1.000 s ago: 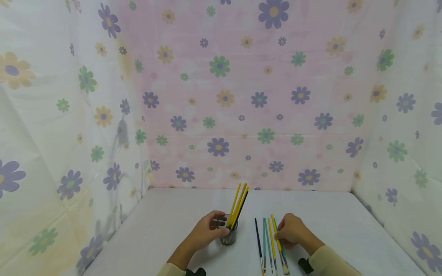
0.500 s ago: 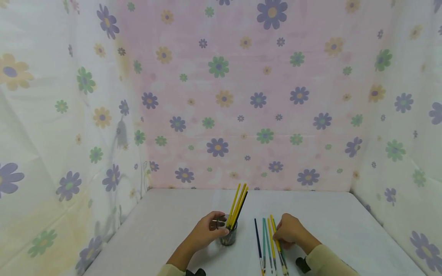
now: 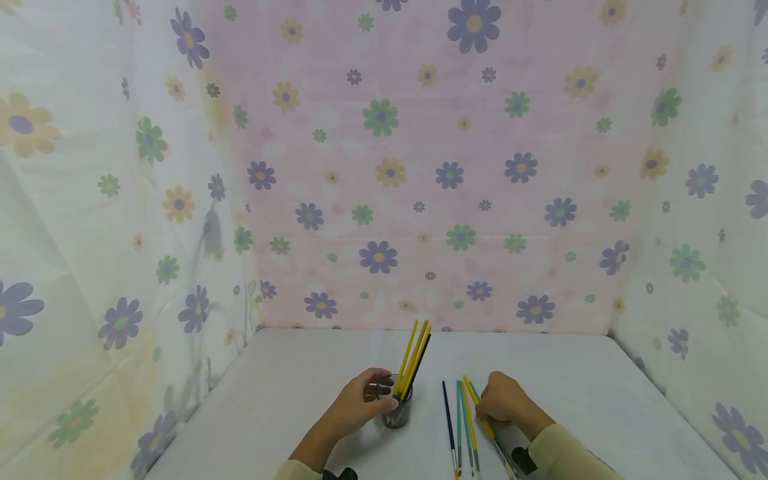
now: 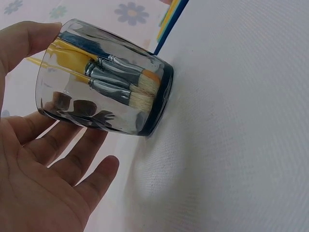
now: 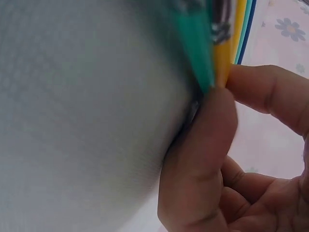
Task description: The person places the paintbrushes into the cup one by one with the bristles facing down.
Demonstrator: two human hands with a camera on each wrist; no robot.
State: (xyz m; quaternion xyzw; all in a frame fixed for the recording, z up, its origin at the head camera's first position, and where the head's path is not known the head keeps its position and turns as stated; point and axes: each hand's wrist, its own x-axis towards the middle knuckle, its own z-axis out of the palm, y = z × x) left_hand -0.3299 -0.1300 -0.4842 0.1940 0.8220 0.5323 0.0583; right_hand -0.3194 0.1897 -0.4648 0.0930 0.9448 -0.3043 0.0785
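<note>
A clear drinking glass (image 3: 397, 418) stands on the white table, holding several paintbrushes (image 3: 411, 363) with yellow and dark handles, bristles down. My left hand (image 3: 355, 404) grips the glass near its rim, thumb on one side and fingers on the other; the little finger is apart from it in the left wrist view. To the right, my right hand (image 3: 505, 401) pinches a yellow paintbrush (image 5: 222, 60) low over the table between thumb and index finger. A green paintbrush (image 5: 197, 50) lies against the thumb tip; whether it is pinched too is unclear.
Left of my right hand lie a dark blue paintbrush (image 3: 449, 420), slim green ones and another yellow one, roughly parallel. Flowered cloth (image 3: 420, 200) walls in the white table (image 3: 312, 363) at the back and sides.
The pinched yellow paintbrush has tilted: its handle end has shifted left and its bristle end right. My right hand has moved slightly left. My left hand and the glass stay put.
</note>
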